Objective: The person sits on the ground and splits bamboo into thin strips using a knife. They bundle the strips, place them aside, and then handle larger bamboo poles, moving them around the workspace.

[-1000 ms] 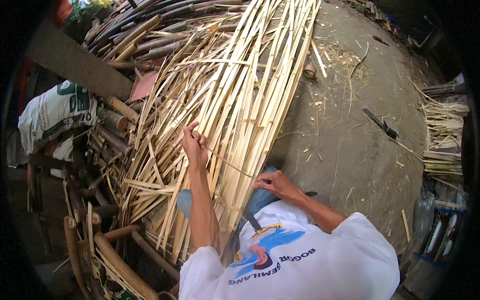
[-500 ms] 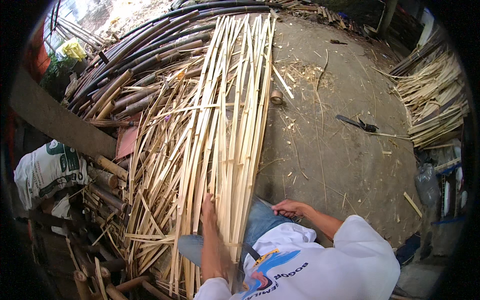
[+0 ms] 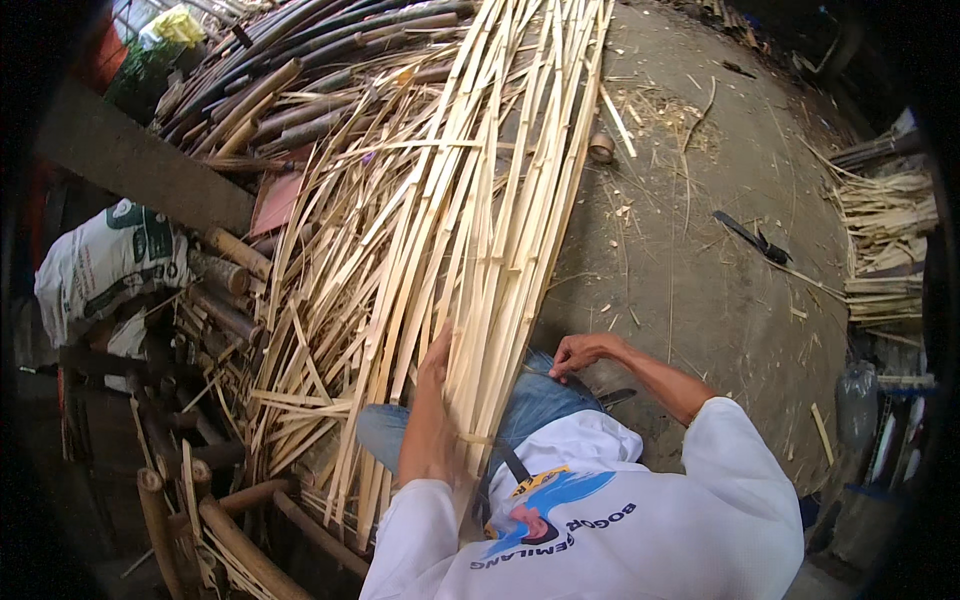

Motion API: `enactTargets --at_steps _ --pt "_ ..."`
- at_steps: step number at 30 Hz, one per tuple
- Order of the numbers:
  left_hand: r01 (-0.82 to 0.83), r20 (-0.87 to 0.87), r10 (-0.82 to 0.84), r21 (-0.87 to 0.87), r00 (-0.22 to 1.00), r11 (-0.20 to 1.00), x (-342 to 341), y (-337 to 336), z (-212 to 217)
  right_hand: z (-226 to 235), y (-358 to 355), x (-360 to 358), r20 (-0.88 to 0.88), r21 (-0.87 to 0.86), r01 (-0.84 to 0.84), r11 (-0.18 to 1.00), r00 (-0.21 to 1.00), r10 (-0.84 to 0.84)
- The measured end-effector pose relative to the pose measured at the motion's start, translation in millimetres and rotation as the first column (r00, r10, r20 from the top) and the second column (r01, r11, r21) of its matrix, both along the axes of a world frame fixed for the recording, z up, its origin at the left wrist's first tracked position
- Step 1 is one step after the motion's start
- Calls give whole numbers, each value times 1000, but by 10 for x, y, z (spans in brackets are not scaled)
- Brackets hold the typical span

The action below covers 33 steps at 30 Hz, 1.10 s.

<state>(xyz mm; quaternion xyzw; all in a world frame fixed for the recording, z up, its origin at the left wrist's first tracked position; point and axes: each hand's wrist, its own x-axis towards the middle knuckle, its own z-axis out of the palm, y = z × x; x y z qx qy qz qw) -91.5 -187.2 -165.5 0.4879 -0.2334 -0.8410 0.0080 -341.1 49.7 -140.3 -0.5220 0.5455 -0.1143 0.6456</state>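
Observation:
A long bundle of split bamboo strips (image 3: 500,262) leans across my lap and runs away toward the far floor. Near its lower end a narrow pale band (image 3: 478,438) goes round the strips. At the bundle's left side is my left hand (image 3: 436,358), closed against the strips, its fingertips partly hidden by them. My right hand (image 3: 582,352) is closed in a pinch just right of the bundle, above my jeans. A thin pale strip (image 3: 540,374) runs from its fingers toward the bundle.
Loose strips (image 3: 310,350) lie heaped on the left, with bamboo poles (image 3: 320,60) behind. A white sack (image 3: 110,265) stands far left. On the floor to the right lie a dark-bladed knife (image 3: 750,238) and a short bamboo ring (image 3: 601,148). More strips (image 3: 890,240) are stacked at far right.
The view has tipped, so the scene sits higher and farther right. My right hand has risen a little beside the bundle. My left hand stays at the bundle's left side.

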Motion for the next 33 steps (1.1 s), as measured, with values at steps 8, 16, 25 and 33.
enactTargets --at_steps 8,16,25,33 --pt "2 -70 4 85 998 996 -130 -25 37 151 60 197 -174 -219 213 952 952 -253" --pt "-86 -101 99 126 990 988 -64 2 -9 146 -25 184 -320 -330 54 942 933 -165" --pt "-94 -331 140 151 933 984 401 -204 -463 403 -17 210 -417 -226 -86 970 909 -17" --pt "-713 -20 720 124 693 690 1021 110 -290 757 -4 387 -585 -164 -158 974 810 33"
